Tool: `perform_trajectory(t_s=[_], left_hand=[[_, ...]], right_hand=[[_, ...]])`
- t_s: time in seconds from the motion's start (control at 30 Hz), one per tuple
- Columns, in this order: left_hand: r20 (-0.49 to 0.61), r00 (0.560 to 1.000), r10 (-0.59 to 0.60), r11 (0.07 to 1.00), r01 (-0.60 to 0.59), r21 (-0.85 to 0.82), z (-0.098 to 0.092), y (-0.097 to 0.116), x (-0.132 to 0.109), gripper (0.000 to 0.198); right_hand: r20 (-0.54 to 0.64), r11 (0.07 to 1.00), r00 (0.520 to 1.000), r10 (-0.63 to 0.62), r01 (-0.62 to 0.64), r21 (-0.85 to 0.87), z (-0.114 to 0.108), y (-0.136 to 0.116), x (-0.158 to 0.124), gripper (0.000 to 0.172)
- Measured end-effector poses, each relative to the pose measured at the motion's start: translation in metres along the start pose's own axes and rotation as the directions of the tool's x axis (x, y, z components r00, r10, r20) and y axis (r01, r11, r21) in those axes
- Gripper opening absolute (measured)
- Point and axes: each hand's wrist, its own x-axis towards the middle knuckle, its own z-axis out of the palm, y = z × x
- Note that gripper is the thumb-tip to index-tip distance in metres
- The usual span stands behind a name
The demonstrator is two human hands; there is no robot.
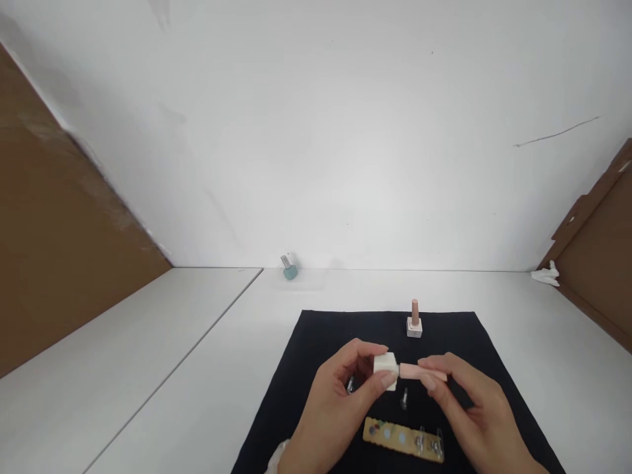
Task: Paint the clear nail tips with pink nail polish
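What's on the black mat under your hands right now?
One small clear piece lies partly under the left hand, another between the hands, on the black mat. The right hand covers the mat beneath it, so anything there is hidden.

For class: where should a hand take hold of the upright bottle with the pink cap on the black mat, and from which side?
Probably pinch the square white base of the upright bottle across two opposite flat faces, coming from the near side. Those flat faces should give a steady grip low down, whereas the slim pink cap stands tall and could tip the bottle if taken first.
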Motion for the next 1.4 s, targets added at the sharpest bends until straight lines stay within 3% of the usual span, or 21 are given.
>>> perform_trajectory(t_s=[0.1,0.17,0.3,0.37,0.43,0.53,0.6,0.67,0.73,0.83,0.93,1.03,1.17,1.23,1.33,1.4], left_hand=[[0.008,0.998,0.063,0.998,-0.063,0.028,0.000,-0.001,-0.001,0.019],[0.006,0.999,0.033,0.999,-0.033,-0.026,0.001,-0.004,-0.001,0.029],[0.033,0.999,-0.038,0.994,0.041,-0.099,0.002,-0.007,0.000,0.038],[0.024,1.000,0.004,0.999,-0.003,-0.044,0.002,-0.005,0.000,0.028],[-0.010,0.997,0.073,0.997,-0.072,0.022,0.000,-0.003,0.000,0.022],[-0.017,0.991,0.135,0.988,-0.133,0.074,-0.001,0.002,0.000,0.023],[0.012,0.991,0.136,0.988,-0.136,0.076,-0.002,0.004,-0.001,0.022],[0.047,0.995,0.087,0.995,-0.089,0.047,-0.002,0.006,-0.002,0.019],[0.075,0.997,0.004,1.000,-0.004,0.002,-0.001,0.006,-0.002,0.020],[0.105,0.992,-0.067,0.997,0.071,-0.037,-0.001,0.005,-0.002,0.024],[0.091,0.994,-0.061,0.998,0.061,0.002,-0.001,0.002,-0.002,0.024],[0.059,0.998,0.012,0.996,-0.017,0.086,-0.004,-0.002,-0.001,0.019],[0.062,0.982,0.178,0.967,-0.187,0.176,-0.006,-0.003,-0.001,0.019],[0.071,0.976,0.204,0.963,-0.213,0.163,-0.006,-0.002,-0.001,0.020],[0.085,0.988,0.129,0.983,-0.138,0.120,-0.005,0.002,-0.003,0.016],[0.102,0.994,0.050,0.996,-0.057,0.075,-0.005,0.004,-0.003,0.016]], right_hand=[[0.117,0.956,0.964,0.240,-0.255,0.144,0.000,0.004,0.000,0.025],[0.090,0.943,0.960,0.266,-0.278,0.182,0.002,0.005,-0.002,0.026],[-0.128,1.000,0.992,0.002,-0.005,-0.025,0.008,0.003,-0.008,0.016],[-0.174,0.984,0.976,-0.134,0.110,-0.136,0.009,0.002,-0.009,0.012],[-0.168,0.977,0.972,-0.166,0.138,-0.164,0.008,0.001,-0.008,0.012],[-0.035,0.999,0.999,0.027,-0.029,-0.038,0.003,-0.001,-0.002,0.018],[0.100,0.972,0.973,0.207,-0.216,0.095,0.001,-0.001,0.000,0.027],[0.139,0.929,0.945,0.296,-0.319,0.190,0.000,0.000,0.000,0.029],[0.054,0.945,0.964,0.261,-0.267,0.188,0.000,0.001,-0.004,0.023],[-0.075,0.999,0.996,0.041,-0.040,0.004,0.002,0.002,-0.010,0.011],[-0.118,0.986,0.987,-0.105,0.088,-0.144,0.003,0.002,-0.011,0.012],[-0.125,0.982,0.986,-0.114,0.092,-0.165,0.004,-0.001,-0.005,0.016],[0.056,0.996,0.995,0.084,-0.083,-0.024,0.000,-0.005,0.002,0.021],[0.177,0.963,0.953,0.245,-0.260,0.069,-0.002,-0.004,0.003,0.026],[0.220,0.887,0.904,0.365,-0.410,0.214,-0.003,0.000,-0.002,0.029],[0.140,0.903,0.933,0.333,-0.358,0.236,-0.002,0.002,-0.006,0.024]])
